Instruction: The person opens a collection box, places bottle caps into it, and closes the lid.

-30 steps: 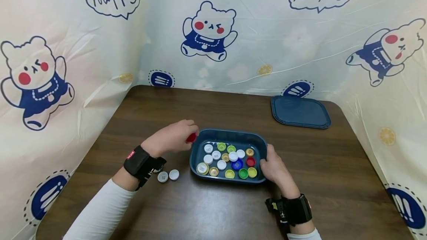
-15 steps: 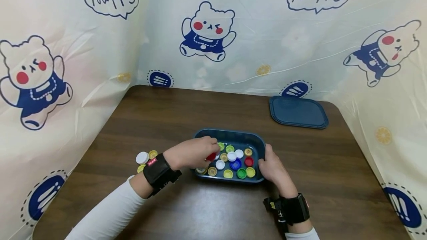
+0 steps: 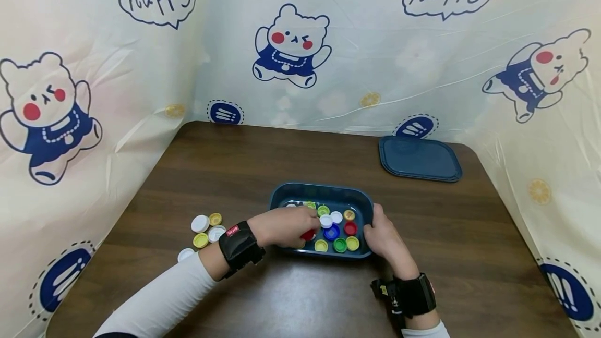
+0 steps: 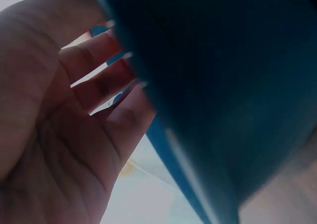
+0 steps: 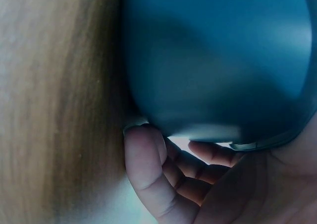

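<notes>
- The left hand (image 3: 286, 226) reaches over the near left part of the blue tray (image 3: 321, 191), its fingers curled round a red bottle cap (image 3: 308, 234) that shows just under the fingertips.
- In the left wrist view, the left hand's palm and fingers (image 4: 94, 65) lie close against the tray's dark blue wall (image 4: 223, 100); the red cap cannot be made out there.
- The right hand (image 3: 385, 236) grasps the tray's right end, thumb at the rim and fingers down the outer wall.
- The right wrist view shows that hand's curled fingers (image 5: 148, 174) tucked beneath the tray's rounded corner (image 5: 213, 65), beside the brown bench top (image 5: 54, 100).
- Inside the tray lie loose bottle caps: white (image 3: 326, 220), blue (image 3: 332, 232), another red (image 3: 350, 228), green (image 3: 340, 245) and yellow (image 3: 353, 243) among them, packed close together.
- A small cluster of caps (image 3: 206, 226), white and yellow, sits on the bench (image 3: 263, 155) to the left of the tray, just beyond the left wrist strap (image 3: 239, 248).
- The tray's blue lid (image 3: 419, 158) lies flat at the far right of the bench, well apart from the tray.
- A cartoon bear curtain (image 3: 291, 46) printed with "happy" bubbles surrounds the bench on three sides.
</notes>
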`<state>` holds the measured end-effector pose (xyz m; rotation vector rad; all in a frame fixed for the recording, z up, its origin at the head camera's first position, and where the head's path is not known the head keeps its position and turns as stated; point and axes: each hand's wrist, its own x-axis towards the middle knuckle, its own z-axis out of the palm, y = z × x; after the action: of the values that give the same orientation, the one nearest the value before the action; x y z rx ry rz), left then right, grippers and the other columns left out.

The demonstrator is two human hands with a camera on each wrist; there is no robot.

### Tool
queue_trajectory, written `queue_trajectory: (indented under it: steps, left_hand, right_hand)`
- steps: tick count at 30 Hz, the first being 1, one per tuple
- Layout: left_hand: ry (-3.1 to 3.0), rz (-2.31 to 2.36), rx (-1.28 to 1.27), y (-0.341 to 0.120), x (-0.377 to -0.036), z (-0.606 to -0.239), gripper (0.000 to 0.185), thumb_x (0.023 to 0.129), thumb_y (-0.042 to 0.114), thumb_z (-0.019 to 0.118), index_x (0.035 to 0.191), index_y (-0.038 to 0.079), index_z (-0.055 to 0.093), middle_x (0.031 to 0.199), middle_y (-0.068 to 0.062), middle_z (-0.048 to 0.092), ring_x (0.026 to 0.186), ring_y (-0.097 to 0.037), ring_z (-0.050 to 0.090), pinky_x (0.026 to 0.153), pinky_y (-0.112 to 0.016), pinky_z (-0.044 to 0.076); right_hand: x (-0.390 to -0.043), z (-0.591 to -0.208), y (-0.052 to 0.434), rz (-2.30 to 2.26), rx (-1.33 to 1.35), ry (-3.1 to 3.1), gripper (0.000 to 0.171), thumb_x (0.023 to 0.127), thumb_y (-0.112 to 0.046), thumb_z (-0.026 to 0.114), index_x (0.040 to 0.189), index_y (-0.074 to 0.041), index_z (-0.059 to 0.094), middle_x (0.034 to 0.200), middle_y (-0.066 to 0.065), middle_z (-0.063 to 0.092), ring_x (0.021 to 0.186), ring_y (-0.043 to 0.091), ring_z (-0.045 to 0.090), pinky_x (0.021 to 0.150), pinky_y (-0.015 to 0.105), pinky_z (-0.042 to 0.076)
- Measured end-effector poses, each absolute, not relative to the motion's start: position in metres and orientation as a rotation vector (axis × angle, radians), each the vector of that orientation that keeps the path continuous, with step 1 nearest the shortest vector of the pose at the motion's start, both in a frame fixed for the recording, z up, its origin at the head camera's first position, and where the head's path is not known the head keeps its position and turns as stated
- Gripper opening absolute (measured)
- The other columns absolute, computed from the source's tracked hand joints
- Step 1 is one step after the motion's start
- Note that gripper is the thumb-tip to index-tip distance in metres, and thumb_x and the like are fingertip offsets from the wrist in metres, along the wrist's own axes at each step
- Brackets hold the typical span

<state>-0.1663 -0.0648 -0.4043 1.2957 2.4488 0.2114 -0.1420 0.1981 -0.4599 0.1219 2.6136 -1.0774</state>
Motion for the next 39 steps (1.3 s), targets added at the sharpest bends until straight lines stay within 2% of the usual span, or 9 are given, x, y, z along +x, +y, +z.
queue_trajectory:
  steps: [9,14,17,20,26,32,39]
  left_hand:
    - [2.408,0.191,1.302,-0.064,-0.168,-0.407,0.023,0.092,0.019,0.075,0.115,0.018,0.072,0.112,0.004,0.062,0.100,-0.010,0.056,0.089,-0.026,0.053]
    - [2.410,0.188,1.308,-0.066,-0.168,-0.405,0.043,0.090,0.024,0.077,0.131,0.019,0.067,0.131,0.000,0.060,0.117,-0.014,0.055,0.098,-0.030,0.051]
    - [2.433,0.227,1.303,-0.068,-0.170,-0.401,0.060,0.088,0.028,0.080,0.143,0.021,0.058,0.149,-0.004,0.050,0.134,-0.020,0.046,0.105,-0.036,0.047]
    - [2.461,0.275,1.297,-0.071,-0.172,-0.396,0.069,0.086,0.030,0.081,0.148,0.021,0.052,0.159,-0.007,0.040,0.142,-0.025,0.038,0.110,-0.040,0.044]
    - [2.530,0.272,1.259,-0.083,-0.174,-0.384,0.069,0.087,0.031,0.080,0.149,0.021,0.051,0.161,-0.005,0.037,0.146,-0.026,0.034,0.112,-0.043,0.041]
    - [2.603,0.309,1.182,-0.105,-0.178,-0.378,0.065,0.088,0.029,0.079,0.147,0.018,0.053,0.160,-0.007,0.038,0.142,-0.026,0.039,0.106,-0.042,0.047]
    - [2.692,0.360,1.048,-0.141,-0.181,-0.371,0.065,0.086,0.030,0.081,0.145,0.018,0.055,0.157,-0.007,0.042,0.139,-0.026,0.042,0.105,-0.045,0.048]
  right_hand:
    - [-0.142,-0.459,0.198,-1.078,0.113,2.615,0.052,0.102,-0.007,0.043,0.150,0.001,0.024,0.142,0.031,0.049,0.120,0.041,0.054,0.096,0.059,0.045]
    - [-0.142,-0.460,0.197,-1.077,0.121,2.607,0.053,0.102,-0.007,0.043,0.151,0.000,0.024,0.143,0.031,0.048,0.121,0.041,0.053,0.098,0.060,0.044]
    - [-0.142,-0.460,0.197,-1.074,0.123,2.610,0.054,0.101,-0.007,0.043,0.151,0.000,0.024,0.143,0.030,0.048,0.121,0.040,0.053,0.098,0.060,0.045]
    - [-0.142,-0.460,0.198,-1.068,0.119,2.607,0.054,0.101,-0.007,0.043,0.151,0.001,0.023,0.143,0.031,0.048,0.119,0.040,0.054,0.096,0.059,0.046]
    - [-0.142,-0.459,0.199,-1.066,0.126,2.603,0.055,0.102,-0.007,0.042,0.152,0.000,0.022,0.143,0.031,0.048,0.119,0.040,0.054,0.096,0.058,0.046]
    - [-0.142,-0.460,0.200,-1.059,0.121,2.612,0.055,0.102,-0.008,0.042,0.152,0.000,0.022,0.142,0.031,0.049,0.118,0.040,0.054,0.096,0.059,0.046]
    - [-0.142,-0.460,0.199,-1.055,0.121,2.606,0.056,0.102,-0.008,0.042,0.153,-0.001,0.021,0.143,0.031,0.048,0.121,0.041,0.053,0.098,0.060,0.044]
